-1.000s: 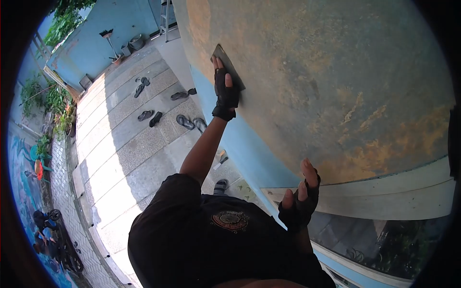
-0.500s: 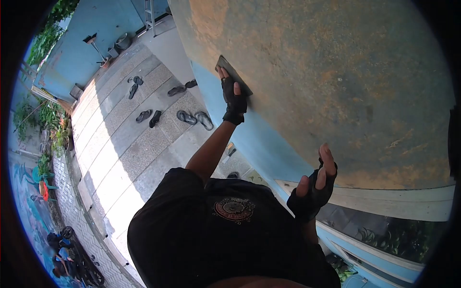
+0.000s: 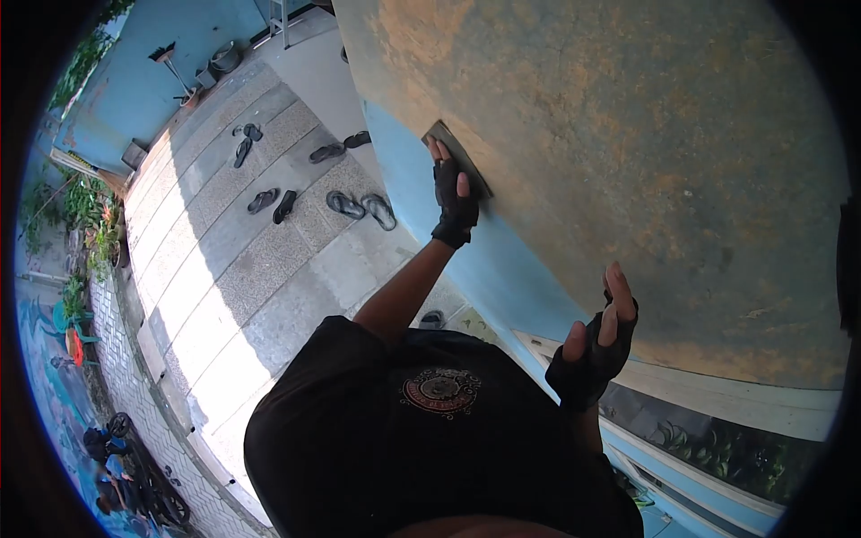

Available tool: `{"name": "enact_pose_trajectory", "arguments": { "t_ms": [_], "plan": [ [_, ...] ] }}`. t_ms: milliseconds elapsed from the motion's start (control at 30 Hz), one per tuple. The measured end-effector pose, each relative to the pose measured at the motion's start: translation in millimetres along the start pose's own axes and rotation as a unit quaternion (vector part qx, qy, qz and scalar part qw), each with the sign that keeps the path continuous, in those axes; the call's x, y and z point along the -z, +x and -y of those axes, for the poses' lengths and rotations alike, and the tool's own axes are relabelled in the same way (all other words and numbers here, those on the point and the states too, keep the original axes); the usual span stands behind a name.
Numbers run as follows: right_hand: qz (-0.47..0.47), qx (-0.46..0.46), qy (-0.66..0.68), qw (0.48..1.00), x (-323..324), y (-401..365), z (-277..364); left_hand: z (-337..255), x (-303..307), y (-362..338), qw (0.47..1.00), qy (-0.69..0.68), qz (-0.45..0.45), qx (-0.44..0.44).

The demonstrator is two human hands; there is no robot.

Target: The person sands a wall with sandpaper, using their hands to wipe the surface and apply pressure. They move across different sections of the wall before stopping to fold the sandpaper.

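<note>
My left hand (image 3: 456, 190), in a black fingerless glove, holds a flat, dark grey rectangular pad (image 3: 469, 163) against the weathered wall (image 3: 619, 117). Its fingers lie stretched over the pad, near where the brownish, patchy surface meets a light blue painted band (image 3: 508, 255). Gloved the same way, my right hand (image 3: 596, 350) is raised beside the lower part of the wall. Its fingers are apart, slightly bent, and nothing is in them.
Several slippers (image 3: 345, 204) lie on the paved floor (image 3: 269, 255) to the left. Behind them stand a broom (image 3: 182, 79), a bucket (image 3: 226, 57) and a ladder (image 3: 280, 22). A window (image 3: 691, 430) sits below the wall. At far left are a motorcycle (image 3: 148, 475) and plants (image 3: 103, 224).
My left hand and the pad have shifted right and down in the view, with the pad still against the wall. The camera view has shifted too. My right hand stays raised.
</note>
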State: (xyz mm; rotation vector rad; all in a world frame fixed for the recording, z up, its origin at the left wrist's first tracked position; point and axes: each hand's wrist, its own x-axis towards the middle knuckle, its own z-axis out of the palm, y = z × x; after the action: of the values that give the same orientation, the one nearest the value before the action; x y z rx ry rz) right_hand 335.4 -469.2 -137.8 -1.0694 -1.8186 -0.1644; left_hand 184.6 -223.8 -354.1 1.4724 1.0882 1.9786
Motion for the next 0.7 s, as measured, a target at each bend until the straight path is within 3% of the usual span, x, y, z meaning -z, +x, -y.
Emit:
{"name": "enact_pose_trajectory", "arguments": {
  "t_ms": [67, 133, 200, 267, 300, 367, 467, 567, 633, 700],
  "plan": [
    [0.025, -0.023, -0.005, 0.999, -4, -3, 2, -43, 1, -16, 0.996, 0.021, 0.084, -0.037],
    [0.039, -0.025, 0.006, 0.999, -8, 1, 6, -69, -6, 15, 0.997, -0.017, 0.058, -0.055],
    [0.047, -0.021, 0.014, 0.999, -14, 7, 6, -60, 8, 63, 0.992, 0.032, 0.052, -0.111],
    [0.046, 0.001, 0.018, 0.999, -15, 10, 7, -23, 21, 85, 0.999, 0.028, -0.007, -0.023],
    [0.046, 0.004, 0.018, 0.999, -16, 10, 7, -4, 24, 80, 0.997, -0.026, -0.045, 0.06],
    [0.034, -0.004, 0.015, 0.999, -19, 10, 6, 16, 25, 48, 0.999, -0.01, -0.01, 0.047],
    [0.047, -0.021, 0.023, 0.998, -25, 8, 7, -32, 13, 15, 0.998, -0.022, 0.052, -0.002],
    [0.053, -0.017, 0.039, 0.998, -31, 12, 10, -46, 5, 60, 1.0, -0.028, -0.009, 0.004],
    [0.05, -0.009, 0.035, 0.998, -32, 15, 10, -24, 20, 98, 1.0, 0.014, -0.017, -0.016],
    [0.046, 0.001, 0.03, 0.998, -31, 15, 9, 19, 31, 106, 0.997, -0.029, -0.047, 0.053]
  ]
}}
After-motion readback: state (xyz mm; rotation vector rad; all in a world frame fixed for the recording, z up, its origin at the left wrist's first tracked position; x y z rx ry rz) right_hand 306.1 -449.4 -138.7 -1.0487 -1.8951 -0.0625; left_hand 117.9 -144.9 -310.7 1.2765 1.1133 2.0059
